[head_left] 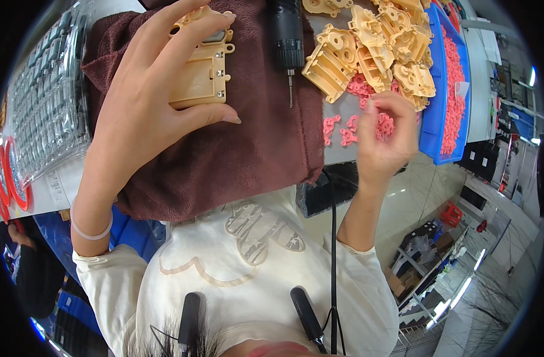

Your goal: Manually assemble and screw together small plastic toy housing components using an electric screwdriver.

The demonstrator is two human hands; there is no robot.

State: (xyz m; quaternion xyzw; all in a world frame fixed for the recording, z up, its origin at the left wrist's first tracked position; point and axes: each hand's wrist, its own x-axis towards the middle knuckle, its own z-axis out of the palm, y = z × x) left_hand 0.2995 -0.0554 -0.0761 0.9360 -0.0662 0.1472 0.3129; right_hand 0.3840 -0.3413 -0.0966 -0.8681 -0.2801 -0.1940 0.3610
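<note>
My left hand (pixel 135 89) spans a pale yellow plastic housing (pixel 196 80), its fingers over the far part and its thumb by the near edge. The housing lies on a folded dark brown towel (pixel 248 160), and small metal screws or pins show along its right side. Over at the right, my right hand (pixel 388 146) has its thumb and index finger pinched together above small pink plastic parts (pixel 331 128). Whatever sits in that pinch, if anything, is too small to make out. Between the hands, a black power screwdriver (pixel 288 44) points its bit toward me.
A heap of similar yellow housings (pixel 373 50) lies at the far right. Beside it stands a blue bin (pixel 429 140) of pink parts. Clear plastic trays with grey pieces (pixel 49 101) are stacked at the left, near red round dishes (pixel 10 172). A black cable (pixel 334 238) hangs before me.
</note>
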